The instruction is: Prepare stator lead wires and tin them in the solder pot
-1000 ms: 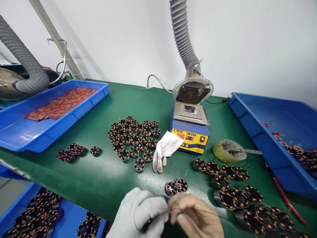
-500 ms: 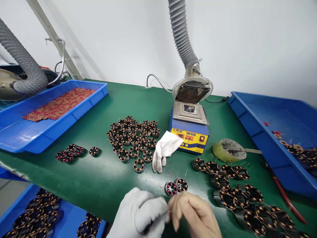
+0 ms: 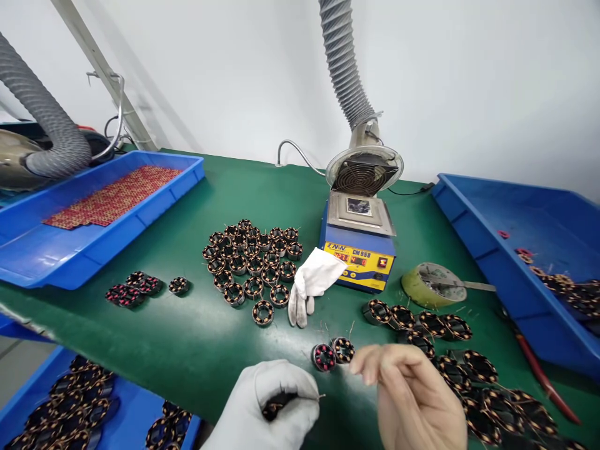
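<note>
My left hand (image 3: 269, 403), in a white glove, is closed around a motor stator (image 3: 273, 410); most of the stator is hidden by the fingers. A short wire end sticks out at the gloved fingertips. My bare right hand (image 3: 415, 394) is apart from it, to the right, with its fingers bent and pressed together; what they pinch, if anything, cannot be made out. Just beyond the hands stand a stator with a red face (image 3: 324, 357) and a copper-coloured stator (image 3: 344, 350), side by side. Thin wires rise from them.
Farther back, a solder pot (image 3: 359, 250) sits under an extraction hose (image 3: 344, 62). Around it are a white glove (image 3: 319, 272), a group of stators (image 3: 253, 265), a yellow-green tub (image 3: 412, 284) and red-handled pliers (image 3: 539, 369). Blue trays (image 3: 187, 172) flank the green table.
My right hand has moved right, away from my left hand. The left hand has shifted slightly, and the stator and wire end in it now show more clearly.
</note>
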`<state>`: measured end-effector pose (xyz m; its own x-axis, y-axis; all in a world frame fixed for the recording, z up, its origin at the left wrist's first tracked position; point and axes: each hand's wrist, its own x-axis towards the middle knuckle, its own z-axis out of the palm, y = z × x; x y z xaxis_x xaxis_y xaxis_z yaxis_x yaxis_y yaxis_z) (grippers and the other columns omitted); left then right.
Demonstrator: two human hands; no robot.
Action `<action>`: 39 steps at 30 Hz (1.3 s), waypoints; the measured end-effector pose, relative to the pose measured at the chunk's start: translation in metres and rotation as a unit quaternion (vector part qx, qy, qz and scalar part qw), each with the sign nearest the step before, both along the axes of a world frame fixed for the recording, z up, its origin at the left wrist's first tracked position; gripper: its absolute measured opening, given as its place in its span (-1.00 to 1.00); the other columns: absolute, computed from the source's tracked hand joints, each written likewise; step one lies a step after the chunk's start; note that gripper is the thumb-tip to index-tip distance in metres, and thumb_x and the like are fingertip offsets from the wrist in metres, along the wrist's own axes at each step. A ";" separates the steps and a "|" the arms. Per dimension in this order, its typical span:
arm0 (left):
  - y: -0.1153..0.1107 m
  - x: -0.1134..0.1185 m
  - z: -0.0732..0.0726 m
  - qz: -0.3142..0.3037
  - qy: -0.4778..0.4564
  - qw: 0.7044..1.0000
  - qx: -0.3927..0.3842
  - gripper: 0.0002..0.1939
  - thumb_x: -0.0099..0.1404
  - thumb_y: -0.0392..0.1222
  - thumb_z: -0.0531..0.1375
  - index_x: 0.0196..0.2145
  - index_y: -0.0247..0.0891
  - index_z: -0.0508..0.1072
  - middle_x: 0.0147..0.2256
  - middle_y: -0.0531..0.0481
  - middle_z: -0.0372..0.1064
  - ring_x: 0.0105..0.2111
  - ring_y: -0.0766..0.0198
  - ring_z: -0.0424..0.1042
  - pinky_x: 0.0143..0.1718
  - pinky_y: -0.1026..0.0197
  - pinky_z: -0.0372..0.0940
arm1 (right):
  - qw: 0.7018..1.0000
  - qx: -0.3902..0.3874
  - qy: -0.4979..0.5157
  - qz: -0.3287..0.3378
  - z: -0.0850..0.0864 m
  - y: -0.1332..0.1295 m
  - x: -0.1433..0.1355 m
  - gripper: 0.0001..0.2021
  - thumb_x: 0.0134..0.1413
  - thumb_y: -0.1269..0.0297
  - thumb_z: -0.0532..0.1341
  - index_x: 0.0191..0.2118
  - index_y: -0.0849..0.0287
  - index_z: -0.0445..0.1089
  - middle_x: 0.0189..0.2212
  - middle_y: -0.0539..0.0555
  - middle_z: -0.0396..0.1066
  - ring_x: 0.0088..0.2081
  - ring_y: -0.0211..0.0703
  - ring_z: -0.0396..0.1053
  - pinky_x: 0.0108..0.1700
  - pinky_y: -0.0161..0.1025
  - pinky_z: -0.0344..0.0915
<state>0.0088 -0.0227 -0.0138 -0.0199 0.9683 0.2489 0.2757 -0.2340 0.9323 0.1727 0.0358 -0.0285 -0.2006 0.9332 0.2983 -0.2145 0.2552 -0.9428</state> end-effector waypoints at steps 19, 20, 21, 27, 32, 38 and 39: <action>-0.001 0.004 -0.033 0.010 -0.150 0.983 -0.107 -0.49 -0.02 -0.38 0.38 -0.08 -0.11 0.48 -0.05 -0.03 0.43 -0.10 0.06 0.47 -0.03 0.09 0.38 | 0.949 -0.007 -0.253 0.190 0.007 -0.001 -0.006 -0.86 0.27 0.16 0.11 -0.20 0.01 0.39 -0.17 0.03 0.39 -0.23 -0.22 0.43 -0.18 -0.42 0.38; -0.001 0.002 -0.030 -0.001 -0.155 0.981 -0.117 -0.50 -0.02 -0.37 0.37 -0.09 -0.09 0.49 -0.03 -0.03 0.42 -0.08 0.06 0.46 -0.01 0.09 0.37 | 0.949 -0.006 -0.248 0.193 0.009 -0.001 -0.007 -0.79 0.28 0.08 0.08 -0.21 0.02 0.39 -0.22 0.03 0.41 -0.23 -0.19 0.43 -0.19 -0.41 0.38; -0.001 -0.001 -0.027 -0.007 -0.151 0.981 -0.124 -0.53 0.00 -0.36 0.36 -0.10 -0.08 0.51 -0.01 -0.03 0.40 -0.06 0.05 0.44 0.01 0.09 0.34 | 0.949 -0.005 -0.244 0.197 0.011 -0.001 -0.007 -0.71 0.28 0.00 0.04 -0.22 0.02 0.40 -0.26 0.03 0.42 -0.25 -0.17 0.44 -0.19 -0.38 0.38; -0.002 -0.007 -0.014 0.019 -0.149 0.979 -0.140 -0.55 -0.10 -0.39 0.38 -0.20 -0.08 0.54 -0.17 0.04 0.44 -0.11 0.09 0.42 -0.10 0.21 0.33 | 0.947 -0.026 -0.230 0.224 0.009 -0.005 -0.003 -0.56 0.21 -0.16 0.04 -0.34 0.07 0.45 -0.41 0.04 0.49 -0.39 -0.15 0.43 -0.32 -0.34 0.37; -0.001 0.005 -0.019 0.003 -0.241 0.942 -0.233 -0.65 -0.06 -0.38 0.31 -0.26 -0.18 0.46 -0.35 0.13 0.42 -0.38 0.28 0.39 -0.30 0.29 0.30 | 0.962 -0.029 -0.210 0.172 -0.006 -0.006 -0.002 -0.64 0.26 0.07 0.12 -0.49 0.13 0.41 -0.57 -0.03 0.43 -0.52 -0.27 0.36 -0.44 -0.42 0.30; 0.001 0.005 -0.015 -0.025 -0.262 0.931 -0.252 -0.73 -0.05 -0.45 0.15 -0.35 -0.20 0.36 -0.48 0.22 0.26 -0.50 0.41 0.22 -0.44 0.39 0.18 | 0.973 0.136 -0.181 0.044 -0.004 -0.008 -0.009 -0.85 0.14 0.48 0.21 -0.35 0.08 0.44 -0.50 -0.09 0.48 -0.49 -0.32 0.43 -0.40 -0.47 0.32; 0.001 0.004 -0.013 -0.028 -0.255 0.935 -0.245 -0.77 -0.03 -0.45 0.14 -0.37 -0.20 0.36 -0.49 0.22 0.24 -0.51 0.42 0.21 -0.45 0.39 0.17 | 0.972 0.146 -0.179 0.035 -0.003 -0.008 -0.010 -0.85 0.13 0.49 0.21 -0.35 0.08 0.43 -0.51 -0.09 0.47 -0.50 -0.32 0.42 -0.41 -0.46 0.32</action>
